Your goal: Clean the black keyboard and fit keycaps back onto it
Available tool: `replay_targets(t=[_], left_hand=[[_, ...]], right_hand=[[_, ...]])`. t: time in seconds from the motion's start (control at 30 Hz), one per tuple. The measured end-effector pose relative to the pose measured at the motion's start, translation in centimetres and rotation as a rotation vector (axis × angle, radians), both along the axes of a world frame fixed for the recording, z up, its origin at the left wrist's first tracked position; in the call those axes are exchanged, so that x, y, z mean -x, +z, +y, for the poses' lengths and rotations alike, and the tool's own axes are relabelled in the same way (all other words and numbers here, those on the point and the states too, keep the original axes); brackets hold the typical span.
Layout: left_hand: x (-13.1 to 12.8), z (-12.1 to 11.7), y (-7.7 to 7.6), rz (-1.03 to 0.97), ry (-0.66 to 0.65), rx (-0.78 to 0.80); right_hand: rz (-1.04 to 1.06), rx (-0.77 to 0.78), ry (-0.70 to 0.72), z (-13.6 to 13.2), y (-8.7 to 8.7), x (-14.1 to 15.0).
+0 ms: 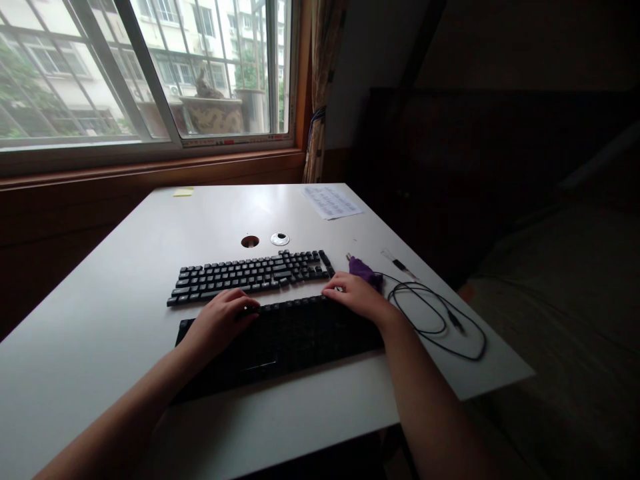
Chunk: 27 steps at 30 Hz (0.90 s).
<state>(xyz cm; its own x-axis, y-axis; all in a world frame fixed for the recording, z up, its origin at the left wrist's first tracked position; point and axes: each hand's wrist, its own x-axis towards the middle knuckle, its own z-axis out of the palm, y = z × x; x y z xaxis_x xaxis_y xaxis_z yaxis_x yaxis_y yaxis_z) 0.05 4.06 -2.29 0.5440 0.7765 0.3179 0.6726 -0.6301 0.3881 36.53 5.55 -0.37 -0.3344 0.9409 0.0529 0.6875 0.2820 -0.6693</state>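
Observation:
A black keyboard base (pixel 305 343) lies in front of me, with a row of keycaps (pixel 293 304) along its far edge and a dark surface nearer me. My left hand (pixel 220 321) rests over its far left part, thumb and fingers brought together near the top row. At the far right edge, my right hand (pixel 356 295) has its fingers bent in close to the last keys. Whatever sits between the fingertips of either hand is too dark and small to make out. Just beyond, loose black keycaps (pixel 245 275) lie on the table in keyboard order.
Right of the base lie a purple cloth (pixel 363 270), a coiled black cable (pixel 425 288) and a wire keycap puller (pixel 399 264). Printed paper (pixel 331 201), a yellow note (pixel 183 191), a cable hole (pixel 250 242) and its round cover (pixel 280 239) are farther back on the white table (pixel 115 293).

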Motion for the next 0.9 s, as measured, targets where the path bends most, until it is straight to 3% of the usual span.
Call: replay_targets(t=[0.9], left_hand=[[1.0, 0.5, 0.8, -0.002, 0.011, 0.058]], right_hand=[[0.03, 0.011, -0.008, -0.3, 0.2, 0.5]])
